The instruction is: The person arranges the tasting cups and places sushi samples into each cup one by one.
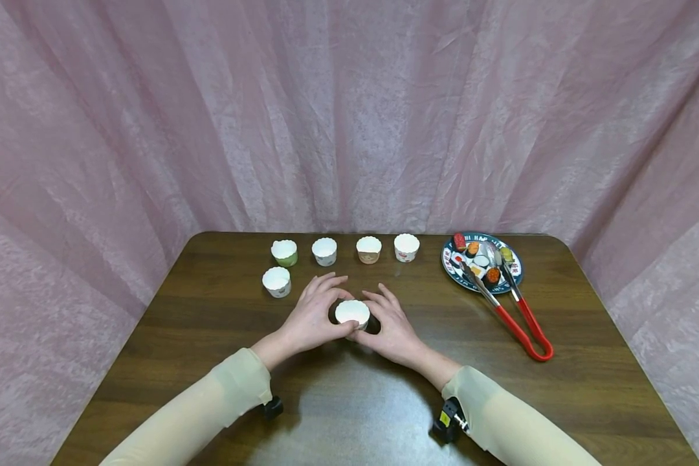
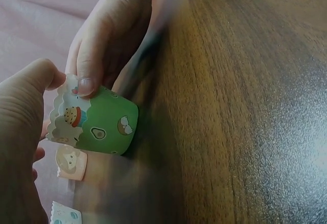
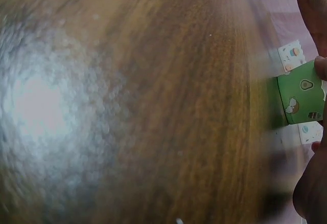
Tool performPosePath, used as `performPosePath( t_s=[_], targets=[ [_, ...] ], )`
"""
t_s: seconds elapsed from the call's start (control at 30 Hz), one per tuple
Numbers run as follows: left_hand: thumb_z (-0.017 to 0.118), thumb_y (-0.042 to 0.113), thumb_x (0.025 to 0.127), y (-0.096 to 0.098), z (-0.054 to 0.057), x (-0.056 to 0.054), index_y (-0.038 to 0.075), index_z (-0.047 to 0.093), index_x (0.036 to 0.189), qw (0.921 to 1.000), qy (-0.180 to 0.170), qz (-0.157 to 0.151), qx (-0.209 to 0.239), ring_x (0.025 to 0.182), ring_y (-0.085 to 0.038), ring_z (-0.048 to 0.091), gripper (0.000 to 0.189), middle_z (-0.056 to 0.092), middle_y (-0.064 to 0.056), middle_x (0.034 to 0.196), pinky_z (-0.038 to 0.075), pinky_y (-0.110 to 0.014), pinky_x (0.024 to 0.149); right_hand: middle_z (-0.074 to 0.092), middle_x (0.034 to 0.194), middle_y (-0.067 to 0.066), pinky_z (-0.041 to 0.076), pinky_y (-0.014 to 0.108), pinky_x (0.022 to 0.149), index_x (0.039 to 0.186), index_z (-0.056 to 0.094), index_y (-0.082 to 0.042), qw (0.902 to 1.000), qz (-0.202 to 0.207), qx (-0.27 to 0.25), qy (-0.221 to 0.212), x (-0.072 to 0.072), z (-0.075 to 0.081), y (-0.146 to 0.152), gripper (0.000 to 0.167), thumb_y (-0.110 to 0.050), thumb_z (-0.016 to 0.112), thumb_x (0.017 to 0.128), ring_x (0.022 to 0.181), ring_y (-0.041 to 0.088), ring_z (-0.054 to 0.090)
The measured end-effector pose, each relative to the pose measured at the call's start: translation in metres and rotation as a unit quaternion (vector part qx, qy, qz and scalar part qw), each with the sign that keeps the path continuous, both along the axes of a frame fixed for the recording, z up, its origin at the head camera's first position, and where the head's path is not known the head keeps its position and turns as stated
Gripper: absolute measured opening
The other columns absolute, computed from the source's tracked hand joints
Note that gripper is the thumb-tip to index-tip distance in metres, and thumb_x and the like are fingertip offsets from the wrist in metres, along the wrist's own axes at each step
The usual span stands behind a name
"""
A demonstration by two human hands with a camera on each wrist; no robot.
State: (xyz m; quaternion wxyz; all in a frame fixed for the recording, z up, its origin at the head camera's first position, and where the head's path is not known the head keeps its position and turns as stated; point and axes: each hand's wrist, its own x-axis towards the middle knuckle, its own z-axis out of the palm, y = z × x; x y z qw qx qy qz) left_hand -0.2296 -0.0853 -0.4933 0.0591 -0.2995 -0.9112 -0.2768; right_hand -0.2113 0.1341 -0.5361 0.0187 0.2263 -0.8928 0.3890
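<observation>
Both hands hold a green paper baking cup with a scalloped white rim (image 1: 352, 313) at the middle of the table. In the head view my left hand (image 1: 311, 315) curves around its left side and my right hand (image 1: 393, 330) around its right side, the thumbs meeting at the near side. The left wrist view shows avocado and cupcake prints on the cup (image 2: 107, 121), with the right thumb (image 2: 87, 83) pressed on its wall. In the right wrist view the cup (image 3: 301, 93) is partly cut off by the frame edge.
Paper baking cups stand behind: a green one (image 1: 285, 253), a pale one (image 1: 325, 252), a brown one (image 1: 369, 250), a white one (image 1: 406, 248), and another nearer left (image 1: 276, 283). At right, red-handled tongs (image 1: 521, 330) lie across a plate (image 1: 450, 268) of sushi pieces.
</observation>
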Motion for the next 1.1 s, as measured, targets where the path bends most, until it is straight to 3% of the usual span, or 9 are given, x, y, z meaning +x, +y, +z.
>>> performPosePath(
  t_s=[0.3, 0.6, 1.1],
  targets=[
    [0.08, 0.05, 0.079, -0.0028, -0.0004, 0.0012, 0.015, 0.067, 0.126, 0.9997, -0.01, -0.004, -0.024, 0.151, -0.029, 0.026, 0.061, 0.044, -0.006, 0.157, 0.015, -0.058, 0.121, 0.044, 0.157, 0.007, 0.02, 0.059, 0.119, 0.134, 0.065, -0.02, 1.0, 0.005, 0.001, -0.003, -0.0013, -0.0003, 0.0004, 0.057, -0.049, 0.076, 0.087, 0.155, 0.027, 0.01],
    [0.079, 0.049, 0.081, -0.0031, -0.0041, 0.0, 0.018, 0.068, 0.119, 0.9998, -0.012, -0.003, -0.017, 0.151, -0.03, 0.027, 0.05, 0.046, -0.011, 0.155, 0.015, -0.058, 0.121, 0.044, 0.157, 0.007, 0.02, 0.059, 0.119, 0.132, 0.066, -0.02, 1.0, 0.004, 0.0, -0.008, -0.0021, -0.0006, -0.0006, 0.055, -0.049, 0.076, 0.087, 0.155, 0.026, 0.01],
    [0.08, 0.046, 0.08, -0.0015, -0.0006, 0.0004, 0.02, 0.07, 0.113, 0.9996, -0.008, 0.01, -0.026, 0.15, -0.027, 0.027, 0.043, 0.047, -0.006, 0.155, 0.015, -0.054, 0.122, 0.047, 0.155, 0.007, 0.021, 0.059, 0.119, 0.13, 0.068, -0.018, 0.9999, 0.001, -0.004, 0.011, -0.0018, -0.0018, -0.0014, 0.055, -0.051, 0.076, 0.086, 0.154, 0.031, 0.014]
  ],
)
